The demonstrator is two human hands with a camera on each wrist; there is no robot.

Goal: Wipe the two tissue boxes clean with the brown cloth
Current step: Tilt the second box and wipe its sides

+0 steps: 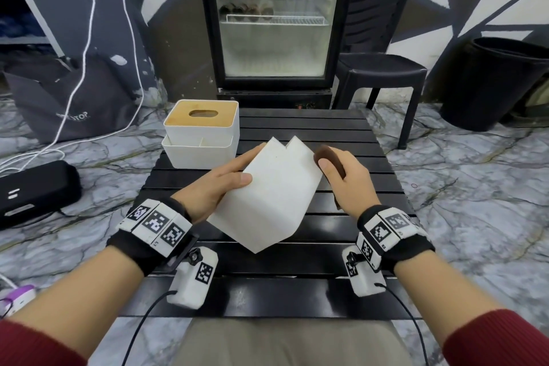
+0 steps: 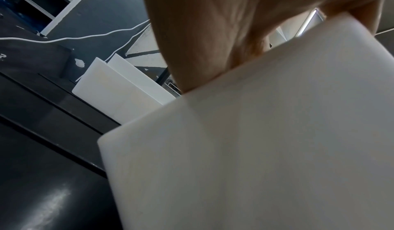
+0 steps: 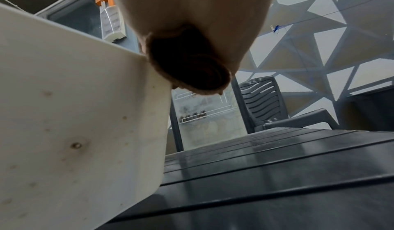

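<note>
My left hand (image 1: 221,184) grips a plain white tissue box (image 1: 273,190), tilted and lifted off the black slatted table (image 1: 267,297). Its thumb lies on the upper face, the fingers run behind the left side. This box fills the left wrist view (image 2: 266,149) and shows small stains in the right wrist view (image 3: 70,124). My right hand (image 1: 341,175) holds the bunched brown cloth (image 1: 329,159) against the box's right side; the cloth (image 3: 187,60) meets the box's edge. A second white tissue box with a wooden lid (image 1: 202,134) stands at the table's far left.
A glass-door fridge (image 1: 273,18) stands behind the table, with a black plastic chair (image 1: 383,68) and a black bin (image 1: 499,83) to its right. On the marble floor at the left lie a dark bag (image 1: 68,98), white cables and a black case (image 1: 35,190).
</note>
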